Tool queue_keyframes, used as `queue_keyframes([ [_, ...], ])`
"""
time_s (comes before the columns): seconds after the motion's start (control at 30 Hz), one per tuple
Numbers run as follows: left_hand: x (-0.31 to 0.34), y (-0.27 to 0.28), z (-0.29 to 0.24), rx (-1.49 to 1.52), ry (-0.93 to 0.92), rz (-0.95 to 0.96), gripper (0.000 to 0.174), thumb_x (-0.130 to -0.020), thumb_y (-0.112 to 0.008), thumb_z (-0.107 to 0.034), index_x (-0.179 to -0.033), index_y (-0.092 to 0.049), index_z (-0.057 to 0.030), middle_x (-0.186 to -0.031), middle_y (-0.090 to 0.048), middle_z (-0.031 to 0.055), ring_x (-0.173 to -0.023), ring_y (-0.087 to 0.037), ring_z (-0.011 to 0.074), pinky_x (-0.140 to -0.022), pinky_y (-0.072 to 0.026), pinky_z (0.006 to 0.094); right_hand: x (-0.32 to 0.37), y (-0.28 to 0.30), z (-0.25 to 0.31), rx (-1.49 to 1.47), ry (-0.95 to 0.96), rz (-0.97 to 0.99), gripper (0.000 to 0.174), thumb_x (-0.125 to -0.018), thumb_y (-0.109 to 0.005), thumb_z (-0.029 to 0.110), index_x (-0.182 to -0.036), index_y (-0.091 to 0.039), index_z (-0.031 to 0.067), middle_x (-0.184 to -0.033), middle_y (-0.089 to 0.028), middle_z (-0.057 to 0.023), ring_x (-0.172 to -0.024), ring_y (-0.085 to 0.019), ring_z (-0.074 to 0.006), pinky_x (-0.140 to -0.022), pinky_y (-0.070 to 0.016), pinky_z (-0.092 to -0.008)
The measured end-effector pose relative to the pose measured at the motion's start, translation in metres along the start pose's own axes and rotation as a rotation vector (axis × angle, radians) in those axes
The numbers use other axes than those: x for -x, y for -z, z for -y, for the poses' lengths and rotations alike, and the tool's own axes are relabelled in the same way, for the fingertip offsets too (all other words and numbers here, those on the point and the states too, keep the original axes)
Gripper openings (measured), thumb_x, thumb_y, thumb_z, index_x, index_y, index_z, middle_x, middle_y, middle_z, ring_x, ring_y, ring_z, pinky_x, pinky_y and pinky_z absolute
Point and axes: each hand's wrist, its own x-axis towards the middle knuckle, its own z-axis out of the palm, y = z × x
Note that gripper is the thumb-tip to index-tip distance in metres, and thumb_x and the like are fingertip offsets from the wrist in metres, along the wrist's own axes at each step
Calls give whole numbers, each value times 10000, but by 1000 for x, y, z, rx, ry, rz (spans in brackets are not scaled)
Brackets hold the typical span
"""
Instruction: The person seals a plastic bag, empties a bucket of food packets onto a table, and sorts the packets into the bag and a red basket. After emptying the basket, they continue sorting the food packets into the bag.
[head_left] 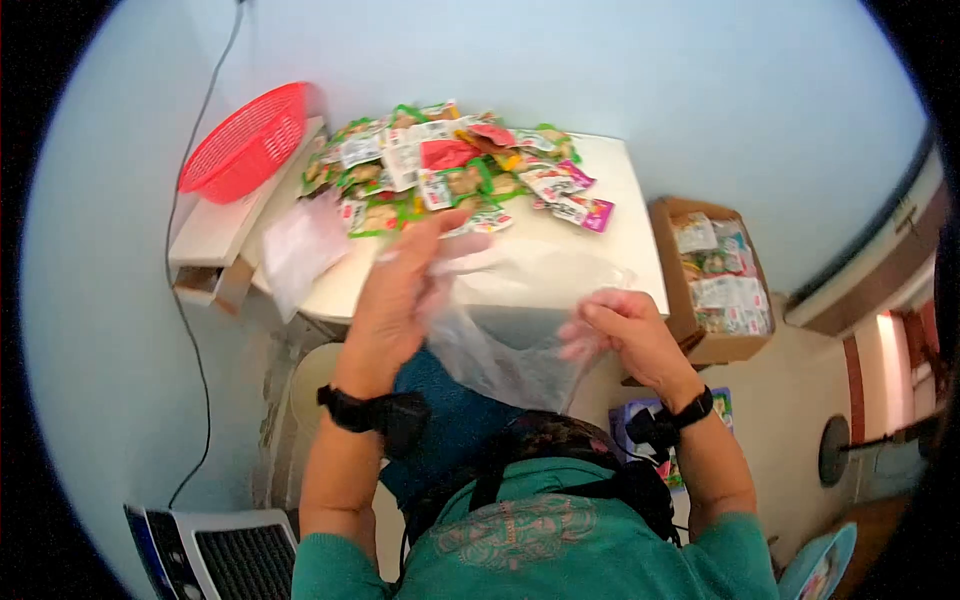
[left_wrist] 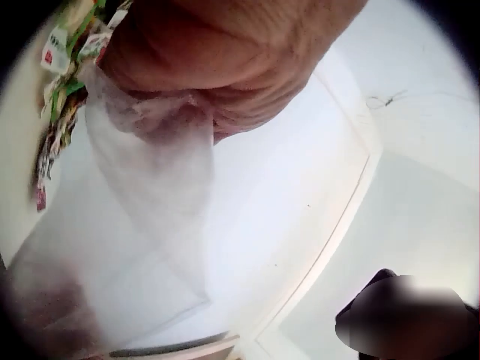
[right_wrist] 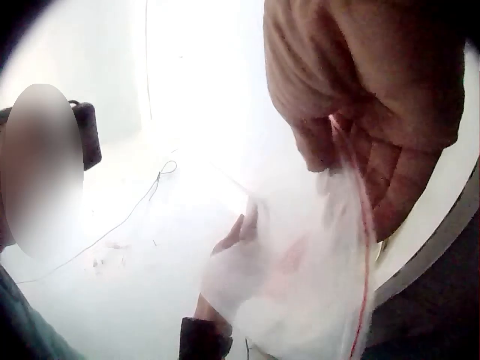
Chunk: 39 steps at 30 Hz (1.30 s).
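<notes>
A clear plastic zip bag (head_left: 510, 345) hangs between both hands in front of the white table. My right hand (head_left: 630, 335) pinches the bag at its edge; in the right wrist view a red zip line (right_wrist: 366, 262) runs down from those fingers. My left hand (head_left: 395, 300) is blurred in the head view, with its fingers straight and their ends at the bag's mouth. In the left wrist view the thin plastic (left_wrist: 157, 180) covers the ends of the left fingers. Many colourful snack packets (head_left: 450, 165) lie heaped at the table's back.
The white table (head_left: 640, 235) stands against the wall. A stack of clear bags (head_left: 305, 245) lies at its left edge, below a red basket (head_left: 245, 145). On the right stands a cardboard box (head_left: 725, 348) holding packets. A purple package (head_left: 625, 425) sits on the floor.
</notes>
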Motion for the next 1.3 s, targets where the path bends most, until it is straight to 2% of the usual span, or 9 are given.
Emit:
queue_keyframes([
  [0.03,-3,4,4,-43,-40,-34,467,-978,-553,-381,-1295,-556,-37,-1072,-695,100,-705,-551,52,-566,-407,169,-2,-2,7,-12,-17,-69,267,-971,-577,215,-1037,-624,-40,-883,-704,-153,-725,-710,-220,-646,-569,-301],
  [0.07,-4,6,4,-5,-44,-34,431,-982,-571,-334,-1266,-565,-9,-1002,-721,78,-476,-355,-28,-418,-245,140,-7,1,10,9,5,-88,259,-965,-582,207,-1022,-627,-41,-861,-702,-149,-709,-708,-215,-626,-566,-293],
  [0.23,-15,57,28,-218,55,-170,333,-937,-654,-220,-1184,-624,1,-866,-690,32,-499,-397,1,-438,-272,160,-57,15,17,54,11,-149,224,-947,-599,191,-970,-635,-29,-786,-678,-101,-694,-705,-216,-595,-580,-299],
  [0.67,-25,106,21,-318,-133,-567,136,-892,-707,-180,-869,-673,-50,-636,-532,-57,-518,-416,31,-464,-271,198,-177,15,26,176,-102,2,221,-905,-655,245,-911,-628,25,-792,-701,-99,-644,-708,-191,-520,-562,-297],
  [0.83,-34,120,24,-493,-228,-734,123,-870,-728,-140,-842,-690,-26,-699,-589,-65,-577,-436,4,-513,-315,179,-207,13,11,160,-194,95,213,-910,-652,226,-903,-632,14,-752,-678,-99,-634,-697,-184,-539,-587,-323],
  [0.93,-40,125,31,-545,-258,-808,139,-866,-736,-154,-869,-688,-23,-646,-531,-76,-522,-403,26,-484,-290,192,-220,16,-1,198,-253,179,212,-906,-658,203,-891,-649,-7,-744,-677,-97,-610,-687,-181,-531,-590,-310],
  [1.13,-46,110,38,-1211,-420,-1031,172,-821,-731,-89,-946,-679,16,-784,-625,46,-683,-555,140,-642,-464,262,-225,22,-13,119,-287,157,213,-893,-691,171,-889,-663,-40,-745,-686,-104,-578,-671,-153,-505,-586,-289],
  [1.23,-49,71,38,-1587,-721,-1032,199,-802,-732,-78,-981,-674,-14,-876,-642,112,-719,-582,196,-664,-491,302,-222,20,-12,107,-261,157,243,-893,-700,217,-822,-663,-12,-703,-673,-80,-547,-649,-134,-487,-568,-265],
  [1.3,-53,35,51,-1480,-646,-918,216,-794,-740,-80,-993,-670,-33,-879,-645,126,-719,-600,228,-660,-502,321,-221,17,-12,102,-247,158,263,-892,-703,242,-794,-660,1,-685,-664,-70,-531,-636,-124,-482,-561,-256],
])
